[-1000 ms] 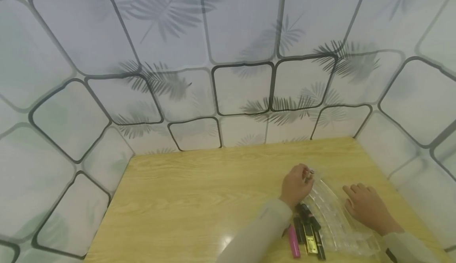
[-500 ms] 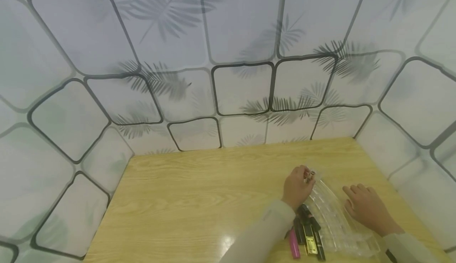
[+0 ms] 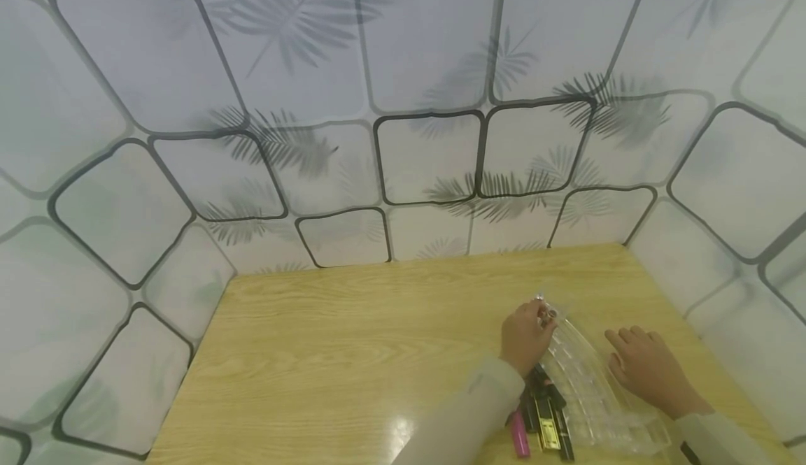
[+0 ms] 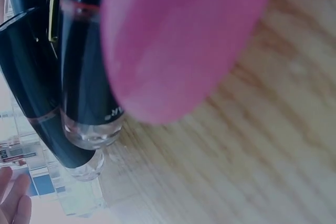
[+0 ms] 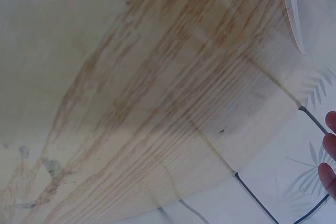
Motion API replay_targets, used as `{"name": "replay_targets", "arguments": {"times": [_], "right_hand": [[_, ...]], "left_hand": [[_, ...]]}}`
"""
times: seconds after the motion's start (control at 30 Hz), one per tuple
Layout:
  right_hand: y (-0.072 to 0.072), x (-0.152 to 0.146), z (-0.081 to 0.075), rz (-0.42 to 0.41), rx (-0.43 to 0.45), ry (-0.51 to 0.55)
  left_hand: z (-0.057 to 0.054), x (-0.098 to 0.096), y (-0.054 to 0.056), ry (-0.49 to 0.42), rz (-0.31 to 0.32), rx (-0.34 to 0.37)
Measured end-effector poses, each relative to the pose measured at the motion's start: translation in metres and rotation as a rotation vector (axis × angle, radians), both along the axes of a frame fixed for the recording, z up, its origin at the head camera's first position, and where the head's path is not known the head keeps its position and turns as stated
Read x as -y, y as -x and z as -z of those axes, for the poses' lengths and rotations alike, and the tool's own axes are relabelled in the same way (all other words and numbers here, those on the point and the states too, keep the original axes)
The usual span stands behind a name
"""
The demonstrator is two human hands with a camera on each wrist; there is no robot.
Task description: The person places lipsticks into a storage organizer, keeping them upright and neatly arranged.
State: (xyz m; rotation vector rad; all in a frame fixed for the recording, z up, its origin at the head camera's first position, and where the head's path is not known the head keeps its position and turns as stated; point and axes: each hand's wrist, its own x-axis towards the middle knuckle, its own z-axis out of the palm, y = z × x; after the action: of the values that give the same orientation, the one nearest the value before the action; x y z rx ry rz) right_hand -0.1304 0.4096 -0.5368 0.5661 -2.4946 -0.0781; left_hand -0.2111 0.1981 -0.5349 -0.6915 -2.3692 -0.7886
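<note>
My left hand (image 3: pixel 525 335) pinches a small shiny tube (image 3: pixel 551 315) between thumb and fingers, at the far end of a curved clear plastic organizer (image 3: pixel 582 374). The tube's round end shows; the fingers hide most of the rest. My right hand (image 3: pixel 648 368) lies at the organizer's right side, fingers relaxed and holding nothing. Below the left wrist lie several black lipstick tubes (image 3: pixel 564 437), one with a gold panel (image 3: pixel 549 431), and a pink tube (image 3: pixel 519 434). Close up in the left wrist view, the pink tube (image 4: pixel 178 45) overlaps black tubes (image 4: pixel 84 72) with clear ends.
The wood-grain table (image 3: pixel 352 339) stretches to the left of the hands. Pale patterned walls (image 3: pixel 428 157) enclose it at the back and on both sides. The organizer's near end (image 3: pixel 636 433) is close to the right sleeve (image 3: pixel 718 437).
The left hand has shifted slightly and the tube's round end has dropped a little toward the organizer. A shiny bit now shows above the fingertips. The right hand stays put.
</note>
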Motion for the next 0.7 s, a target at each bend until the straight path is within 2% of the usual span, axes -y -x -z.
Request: {"name": "replay_targets", "arguments": {"times": [0.23,0.47,0.6,0.7], "right_hand": [[0.000,0.001,-0.001,-0.004,-0.003,-0.004],[0.001,0.001,0.000,-0.021,-0.036,-0.002],[0.002,0.001,0.000,-0.029,-0.058,-0.004],[0.002,0.001,0.000,-0.026,-0.058,-0.011]], "left_hand": [[-0.001,0.001,0.002,0.019,-0.025,-0.058],[-0.010,0.006,-0.002,0.041,-0.027,-0.116],[-0.016,0.012,-0.003,0.031,0.001,-0.134],[-0.021,0.021,-0.002,0.013,0.070,-0.154]]}}
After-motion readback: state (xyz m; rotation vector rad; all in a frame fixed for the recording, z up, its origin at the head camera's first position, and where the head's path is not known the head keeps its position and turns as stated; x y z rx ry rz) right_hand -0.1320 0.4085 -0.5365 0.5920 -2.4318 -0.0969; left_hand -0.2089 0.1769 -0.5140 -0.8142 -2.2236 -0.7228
